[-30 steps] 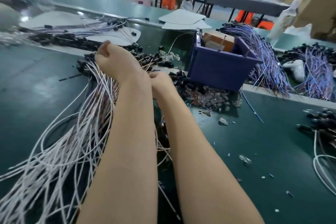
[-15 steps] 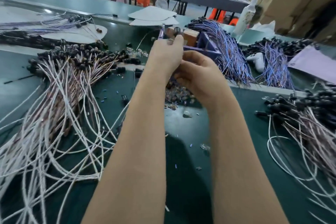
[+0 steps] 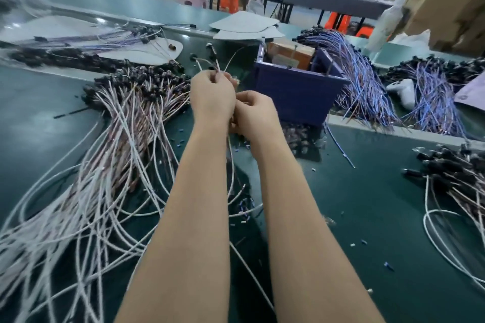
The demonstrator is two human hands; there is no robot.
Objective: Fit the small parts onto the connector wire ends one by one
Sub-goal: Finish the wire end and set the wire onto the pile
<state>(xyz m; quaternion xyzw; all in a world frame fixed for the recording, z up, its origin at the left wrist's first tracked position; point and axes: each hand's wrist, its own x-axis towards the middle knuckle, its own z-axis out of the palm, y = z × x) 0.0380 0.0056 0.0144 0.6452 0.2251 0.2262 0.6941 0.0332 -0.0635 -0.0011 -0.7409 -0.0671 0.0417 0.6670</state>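
My left hand [image 3: 212, 96] is raised above the green table and pinches a few thin connector wires [image 3: 210, 62], whose ends fan out above its fingers with small black pieces on them. My right hand [image 3: 256, 114] sits just below and to the right, touching the left, fingers curled around something too small to make out. The held wires hang down between my forearms. A large pile of white and pink wires with black connectors [image 3: 126, 113] covers the table to the left. Small loose parts [image 3: 301, 139] lie heaped in front of the blue bin.
A blue plastic bin [image 3: 296, 94] with a cardboard box inside stands just right of my hands. Bundles of blue wires [image 3: 367, 92] lie behind it. Another heap of black-ended wires [image 3: 459, 176] is at the right. Tiny bits are scattered on the green table [image 3: 367, 204].
Both hands have come together and shifted left, away from the blue bin; the left hand now holds wire ends up above its fingers. The view has swung back to the left.
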